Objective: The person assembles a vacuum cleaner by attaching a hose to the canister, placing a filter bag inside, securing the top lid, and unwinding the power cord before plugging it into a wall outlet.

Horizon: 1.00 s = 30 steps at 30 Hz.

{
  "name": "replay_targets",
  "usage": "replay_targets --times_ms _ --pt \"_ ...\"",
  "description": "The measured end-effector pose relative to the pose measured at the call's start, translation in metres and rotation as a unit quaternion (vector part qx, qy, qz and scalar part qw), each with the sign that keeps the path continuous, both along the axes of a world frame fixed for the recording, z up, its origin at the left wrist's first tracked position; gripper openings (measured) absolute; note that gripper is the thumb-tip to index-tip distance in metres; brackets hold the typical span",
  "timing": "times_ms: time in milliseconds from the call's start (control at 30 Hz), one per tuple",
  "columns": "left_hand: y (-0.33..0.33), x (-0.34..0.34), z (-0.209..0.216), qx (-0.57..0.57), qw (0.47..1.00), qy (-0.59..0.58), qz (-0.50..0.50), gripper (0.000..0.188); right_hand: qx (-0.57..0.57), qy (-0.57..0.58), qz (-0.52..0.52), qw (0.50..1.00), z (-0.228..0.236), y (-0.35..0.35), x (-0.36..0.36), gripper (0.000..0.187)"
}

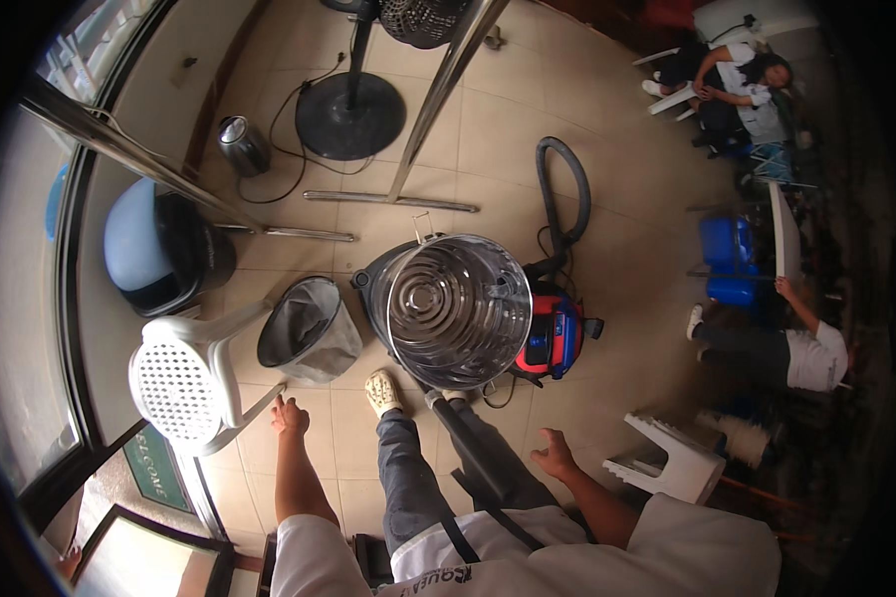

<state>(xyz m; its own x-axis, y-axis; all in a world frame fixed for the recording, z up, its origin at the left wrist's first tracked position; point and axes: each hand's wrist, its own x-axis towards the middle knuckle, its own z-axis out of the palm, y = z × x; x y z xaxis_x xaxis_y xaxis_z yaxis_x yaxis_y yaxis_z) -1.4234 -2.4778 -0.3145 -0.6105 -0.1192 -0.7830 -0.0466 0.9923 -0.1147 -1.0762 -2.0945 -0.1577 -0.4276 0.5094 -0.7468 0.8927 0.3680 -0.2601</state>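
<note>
I stand over an open steel vacuum drum [456, 308] on a tiled floor, my left shoe [382, 391] just in front of it. Its red and blue motor head [553, 333] lies beside it on the right, with a black hose [564, 189] curling behind. A grey filter bag [309, 330] sits to the drum's left. My left hand [289, 416] hangs free with fingers loosely apart, nearest a white plastic stool [184, 378]. My right hand [554, 456] is held out over the floor, fingers spread, holding nothing.
A second white stool [667, 460] lies tipped at the right. A fan base [350, 114], a metal kettle [242, 145], slanting metal poles [159, 169] and a blue-lidded bin [164, 249] stand behind. Two people [796, 353] sit at the far right near blue containers [732, 261].
</note>
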Motion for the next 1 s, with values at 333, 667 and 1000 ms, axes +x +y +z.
replay_targets --times_ms 333,667,1000 --pt "0.050 -0.025 -0.090 0.219 0.974 0.043 0.028 0.079 0.069 -0.114 -0.013 0.991 0.021 -0.029 0.082 0.041" --pt "0.053 -0.042 -0.200 0.252 0.965 0.010 0.075 0.087 0.002 -0.216 -0.061 0.974 0.049 -0.044 0.124 0.037" --pt "0.042 -0.056 -0.069 0.228 0.924 0.308 0.002 0.018 0.071 -0.055 -0.029 0.996 0.049 -0.039 0.100 0.033"
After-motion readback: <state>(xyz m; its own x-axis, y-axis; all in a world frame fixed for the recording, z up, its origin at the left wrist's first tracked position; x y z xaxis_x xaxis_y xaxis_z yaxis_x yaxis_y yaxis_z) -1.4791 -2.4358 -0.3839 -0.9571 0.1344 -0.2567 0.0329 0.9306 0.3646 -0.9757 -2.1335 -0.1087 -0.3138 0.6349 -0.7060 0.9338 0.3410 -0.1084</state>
